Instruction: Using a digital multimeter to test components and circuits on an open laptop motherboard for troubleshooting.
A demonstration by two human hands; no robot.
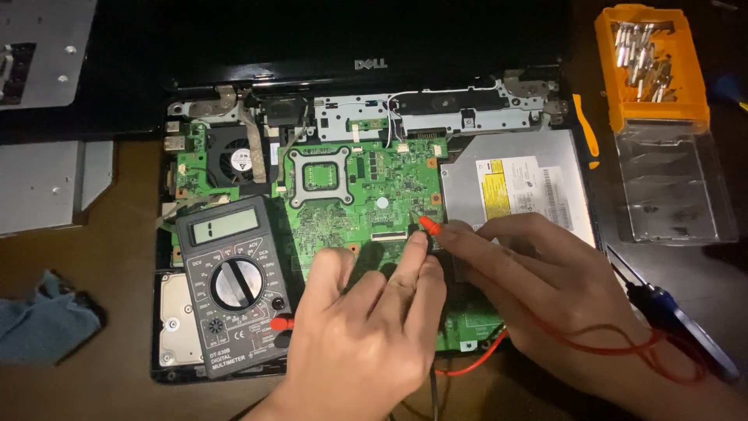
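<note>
The right hand [538,288] pinches a red probe [429,227] between thumb and fingers, its tip pressed onto the green motherboard [351,195] near that board's right edge. The left hand [366,327] lies beside it, fingers curled and one finger stretched toward the same spot; whether it grips a second probe underneath I cannot tell. A red lead [608,339] loops under the right wrist toward the board's front edge.

The board sits bare in the opened laptop base [175,373], which suggests the stripping is done and the probing is under way, with no sign of reassembly yet. A grey multimeter [232,284] rests on the front left corner of the base, dial turned and leads plugged in; its display is too dim to judge. Behind it, near the rear left corner, is the cooling fan [238,156].

At the right edge of the base lies a silver optical drive [518,183] carrying a rectangular white sticker with a yellow panel. Off the base, at the table's rear right corner, stands an orange bit tray [650,66] with a clear lid [674,187] in front of it. A blue-handled screwdriver [678,320] lies by the right wrist, a blue cloth [43,316] at the left edge.
</note>
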